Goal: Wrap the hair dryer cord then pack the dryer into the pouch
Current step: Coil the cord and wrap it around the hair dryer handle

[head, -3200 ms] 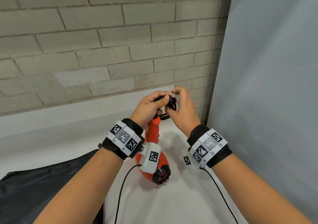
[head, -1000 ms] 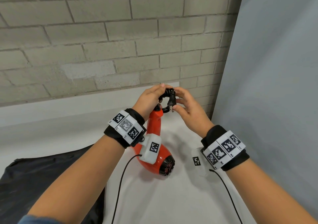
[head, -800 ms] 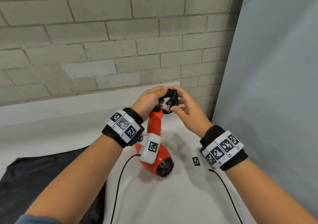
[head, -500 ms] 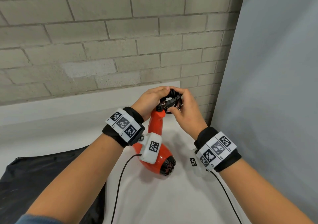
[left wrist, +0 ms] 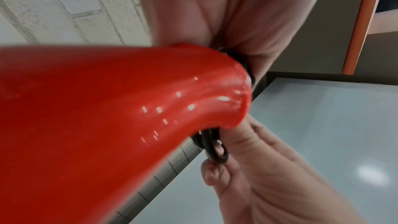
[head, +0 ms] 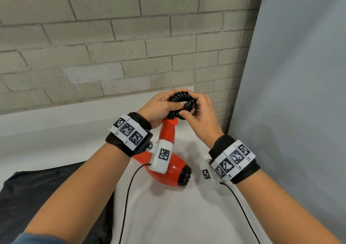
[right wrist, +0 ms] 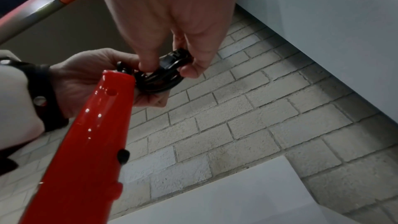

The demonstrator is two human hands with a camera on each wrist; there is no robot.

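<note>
Gripping coiled cord [head: 180,98]: left hand [head: 159,108]; right hand [head: 203,119] pinching.

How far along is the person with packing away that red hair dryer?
The black cord already looks gathered into a coil at the end of the hair dryer handle. In hand: the left hand grips the coil while the right hand pinches the plug against it. Left: the dryer is not yet in the black pouch, which lies on the table.

left hand [head: 161,106]: fingers curled, grip closed | right hand [head: 201,115]: fingertips pinching, touching left | forearms converge
</note>
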